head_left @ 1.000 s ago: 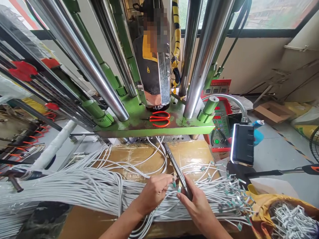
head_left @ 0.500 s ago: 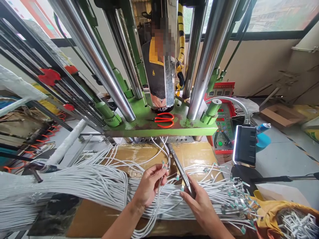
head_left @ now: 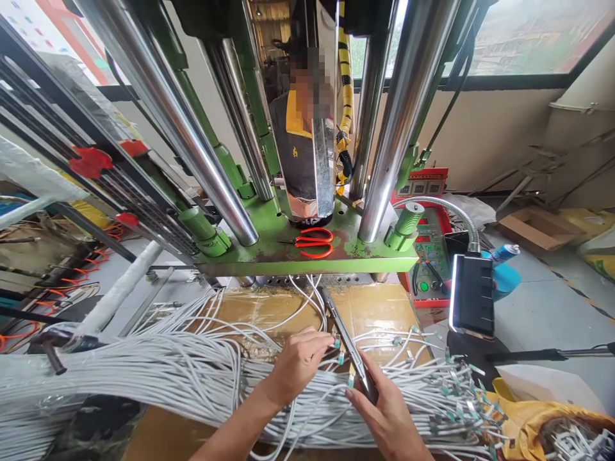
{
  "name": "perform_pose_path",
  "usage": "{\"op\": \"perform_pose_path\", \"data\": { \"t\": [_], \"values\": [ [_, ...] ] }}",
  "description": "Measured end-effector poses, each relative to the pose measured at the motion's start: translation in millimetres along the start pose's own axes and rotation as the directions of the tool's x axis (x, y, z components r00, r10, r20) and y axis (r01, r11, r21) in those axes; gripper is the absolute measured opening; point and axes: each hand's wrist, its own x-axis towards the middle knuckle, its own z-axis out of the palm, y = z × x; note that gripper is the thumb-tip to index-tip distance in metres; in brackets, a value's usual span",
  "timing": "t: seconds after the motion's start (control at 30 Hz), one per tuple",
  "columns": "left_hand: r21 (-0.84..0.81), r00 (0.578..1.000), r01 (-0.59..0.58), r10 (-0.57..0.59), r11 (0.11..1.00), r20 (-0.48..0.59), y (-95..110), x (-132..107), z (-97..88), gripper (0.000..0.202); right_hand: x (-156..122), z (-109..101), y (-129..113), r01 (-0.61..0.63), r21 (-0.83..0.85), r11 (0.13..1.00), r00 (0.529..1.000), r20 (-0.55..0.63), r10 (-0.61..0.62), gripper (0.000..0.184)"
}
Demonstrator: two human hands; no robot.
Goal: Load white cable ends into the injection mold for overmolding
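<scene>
Right now the left hand [head_left: 298, 370] is closed in a pinch, thumb and fingers gripping a few thin white cables whose small teal-tipped ends [head_left: 337, 342] poke out just past the fingertips, toward the right hand [head_left: 390, 419]. That hand curls around the lower end of a slim steel hand tool [head_left: 346, 339], its exact kind hard to tell, whose narrow shaft slants up and away from the palm, passing just beside the pinched ends. Beneath both hands, a thick bundle of white cables [head_left: 158, 378] runs across the bench, its long axis left to right; the right hand lies nearer its fanned ends, the left nearer its smooth run. Beyond the hands, brown cardboard [head_left: 379, 307] covers the bench, and a green steel press plate [head_left: 307, 264] carries orange-handled scissors [head_left: 314, 243] between chrome columns [head_left: 398, 121]. Off to the right of the right hand, a yellow sack [head_left: 523, 424] holds white moulded pieces.
</scene>
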Motion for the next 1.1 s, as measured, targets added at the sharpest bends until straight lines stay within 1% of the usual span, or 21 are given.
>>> {"op": "perform_pose_path", "data": {
  "t": [0.07, 0.1, 0.17, 0.23, 0.27, 0.33, 0.4, 0.5, 0.57, 0.6, 0.63, 0.7, 0.77, 0.83, 0.87, 0.9, 0.93, 1.0, 1.1],
  "values": [
    [0.023, 0.999, -0.031, 0.031, 0.999, -0.018, -2, 1, 1.7, 0.025, 1, 0, -1, 0.002, -0.028, 1.000, 1.000, 0.015, -0.002, 0.065],
    [0.022, 0.999, -0.028, 0.028, 0.999, -0.025, -2, 3, 2.2, 0.024, 2, 0, -2, 0.004, -0.046, 0.999, 1.000, 0.015, -0.004, 0.066],
    [-0.001, 0.999, 0.027, -0.027, 1.000, -0.026, -2, 5, 3.0, 0.022, 3, 0, -4, 0.007, -0.083, 0.996, 1.000, 0.008, -0.007, 0.069],
    [-0.029, 0.988, 0.147, -0.149, 0.989, -0.045, 1, 7, 2.8, 0.016, 4, -2, -6, 0.004, -0.095, 0.995, 1.000, 0.014, -0.003, 0.072],
    [-0.053, 0.972, 0.225, -0.228, 0.973, -0.062, 4, 7, 2.0, 0.014, 4, -4, -6, 0.001, -0.089, 0.996, 1.000, 0.020, 0.001, 0.072],
    [-0.125, 0.918, 0.368, -0.382, 0.921, -0.107, 10, 9, -1.8, 0.018, 3, -11, -7, 0.000, -0.060, 0.998, 0.999, 0.032, 0.002, 0.070],
    [-0.208, 0.875, 0.441, -0.470, 0.873, -0.118, 18, 11, -8.9, 0.019, 0, -19, -6, -0.001, -0.050, 0.999, 1.000, 0.020, 0.002, 0.064],
    [-0.290, 0.856, 0.476, -0.513, 0.830, -0.063, 27, 18, -21.7, 0.016, -5, -30, -4, -0.006, -0.033, 0.999, 1.000, 0.010, 0.007, 0.056],
    [-0.306, 0.853, 0.502, -0.521, 0.809, 0.020, 31, 24, -26.6, 0.019, -6, -34, -2, -0.001, 0.003, 1.000, 1.000, 0.016, 0.001, 0.055],
    [-0.283, 0.856, 0.508, -0.515, 0.814, 0.056, 32, 28, -26.6, 0.019, -6, -34, -2, 0.001, 0.019, 1.000, 1.000, 0.016, -0.002, 0.055],
    [-0.232, 0.862, 0.504, -0.502, 0.832, 0.073, 33, 30, -24.9, 0.019, -5, -34, -2, -0.002, 0.026, 1.000, 1.000, 0.012, 0.002, 0.055],
    [-0.066, 0.891, 0.454, -0.451, 0.889, 0.062, 35, 35, -16.9, 0.014, -4, -33, -2, -0.019, 0.021, 1.000, 1.000, 0.001, 0.019, 0.056],
    [0.100, 0.930, 0.357, -0.363, 0.929, 0.057, 37, 38, -5.9, 0.012, -4, -32, -4, -0.030, 0.016, 0.999, 1.000, -0.002, 0.030, 0.058],
    [0.198, 0.956, 0.250, -0.274, 0.948, 0.107, 40, 40, 3.4, 0.009, -4, -31, -6, -0.019, 0.028, 0.999, 1.000, 0.011, 0.018, 0.059],
    [0.216, 0.960, 0.214, -0.246, 0.953, 0.134, 42, 40, 6.3, 0.004, -4, -31, -7, -0.011, 0.036, 0.999, 1.000, 0.016, 0.011, 0.059],
    [0.225, 0.961, 0.198, -0.234, 0.954, 0.147, 43, 40, 8.1, 0.004, -4, -31, -8, -0.010, 0.044, 0.999, 1.000, 0.020, 0.009, 0.059],
    [0.230, 0.961, 0.197, -0.234, 0.953, 0.146, 45, 39, 9.0, 0.008, -4, -32, -9, -0.014, 0.047, 0.999, 1.000, 0.021, 0.013, 0.060],
    [0.233, 0.963, 0.193, -0.230, 0.953, 0.142, 50, 37, 10.0, 0.008, -3, -31, -9, -0.031, 0.044, 0.999, 1.000, 0.005, 0.031, 0.061],
    [0.232, 0.972, 0.114, -0.157, 0.966, 0.176, 58, 31, 16.2, 0.008, -3, -31, -8, -0.012, 0.040, 0.999, 1.000, -0.024, 0.013, 0.061]
  ]
}}
